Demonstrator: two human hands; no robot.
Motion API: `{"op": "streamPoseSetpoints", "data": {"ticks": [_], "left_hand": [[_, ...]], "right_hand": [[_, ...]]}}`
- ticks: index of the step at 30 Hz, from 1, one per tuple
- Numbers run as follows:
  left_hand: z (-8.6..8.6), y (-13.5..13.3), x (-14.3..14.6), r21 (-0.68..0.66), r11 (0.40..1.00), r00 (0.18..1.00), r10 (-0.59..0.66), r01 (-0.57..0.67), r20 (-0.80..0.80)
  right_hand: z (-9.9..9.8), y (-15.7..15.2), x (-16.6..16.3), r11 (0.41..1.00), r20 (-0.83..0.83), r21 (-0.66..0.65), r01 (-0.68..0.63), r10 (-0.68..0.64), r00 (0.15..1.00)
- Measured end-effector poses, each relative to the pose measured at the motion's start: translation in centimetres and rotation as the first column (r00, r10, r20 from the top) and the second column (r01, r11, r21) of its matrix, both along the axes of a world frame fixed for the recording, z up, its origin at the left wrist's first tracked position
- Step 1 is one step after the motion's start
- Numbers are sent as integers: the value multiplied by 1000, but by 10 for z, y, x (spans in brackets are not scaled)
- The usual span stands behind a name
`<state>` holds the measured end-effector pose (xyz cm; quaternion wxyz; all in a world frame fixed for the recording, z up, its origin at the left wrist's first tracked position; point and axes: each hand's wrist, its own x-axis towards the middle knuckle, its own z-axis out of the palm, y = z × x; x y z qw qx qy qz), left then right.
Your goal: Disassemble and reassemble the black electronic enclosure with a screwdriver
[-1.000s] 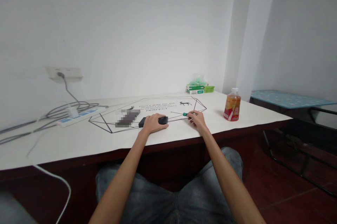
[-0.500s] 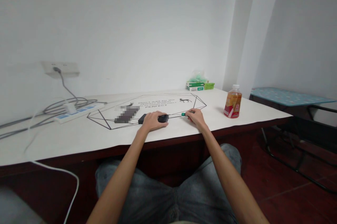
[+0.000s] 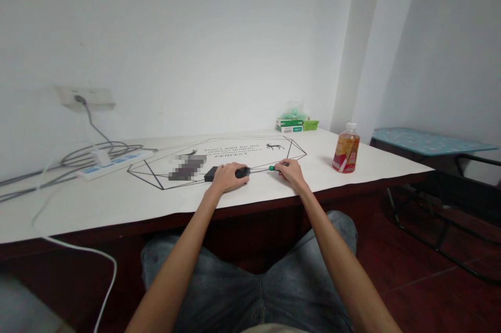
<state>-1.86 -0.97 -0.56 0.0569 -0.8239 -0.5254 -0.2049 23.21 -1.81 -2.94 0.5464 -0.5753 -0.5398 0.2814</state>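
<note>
My left hand (image 3: 229, 177) lies over a black oblong object (image 3: 211, 174) on the white table, its thumb and fingers curled around it. Part of that object shows on each side of the hand; its kind I cannot make out. To the right, my right hand (image 3: 290, 172) pinches a small dark piece with a green end (image 3: 272, 168), close to the tabletop. The green end points left, toward the black object. Most of the piece is hidden by the fingers. Thin dark lines run between the two hands, some of them printed on the table.
A blurred-out dark object (image 3: 187, 168) lies left of my left hand. The drink bottle (image 3: 346, 149) stands at the right. Green and white boxes (image 3: 289, 125) sit by the wall. A power strip (image 3: 113, 164) with cables (image 3: 90, 151) occupies the left side; a blue-topped table (image 3: 430, 141) stands beyond.
The view has shifted slightly. Both hands keep nearly the same places and grips; the left fingers may have moved a little on the black object.
</note>
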Motion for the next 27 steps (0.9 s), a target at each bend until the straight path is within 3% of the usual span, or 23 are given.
{"op": "streamPoseSetpoints", "data": {"ticks": [20, 27], "left_hand": [[-2, -1, 0, 1, 1000, 1000, -3, 3, -24], [-2, -1, 0, 2, 1000, 1000, -7, 7, -25]], "right_hand": [[-3, 2, 1, 1000, 6, -1, -20, 20, 1000], [0, 3, 2, 1000, 120, -27, -13, 16, 993]]}}
